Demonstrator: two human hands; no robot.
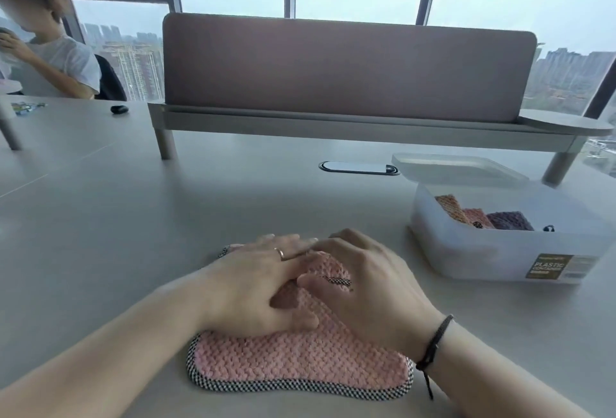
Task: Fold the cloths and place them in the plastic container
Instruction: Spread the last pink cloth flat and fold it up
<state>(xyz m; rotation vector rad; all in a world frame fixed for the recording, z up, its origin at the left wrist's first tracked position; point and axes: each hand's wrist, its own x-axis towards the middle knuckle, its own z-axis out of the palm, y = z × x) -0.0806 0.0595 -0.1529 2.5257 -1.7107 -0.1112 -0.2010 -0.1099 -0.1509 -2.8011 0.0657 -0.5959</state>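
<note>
A pink waffle-textured cloth (300, 361) with a black-and-white checked border lies flat on the grey table in front of me. My left hand (256, 281) rests palm down on its far half, fingers spread, a ring on one finger. My right hand (366, 287) lies beside it on the cloth, its thumb next to the cloth's small checked hanging loop (338, 281). The translucent plastic container (500, 251) stands at the right, open, with folded orange, pink and purple cloths (483, 215) inside.
The container's lid (456, 169) leans at its far side. A desk divider on legs (346, 67) crosses the back of the table (116, 217), with a cable port (358, 167) before it. A seated person (50, 60) is at the far left, near a small black object (119, 109).
</note>
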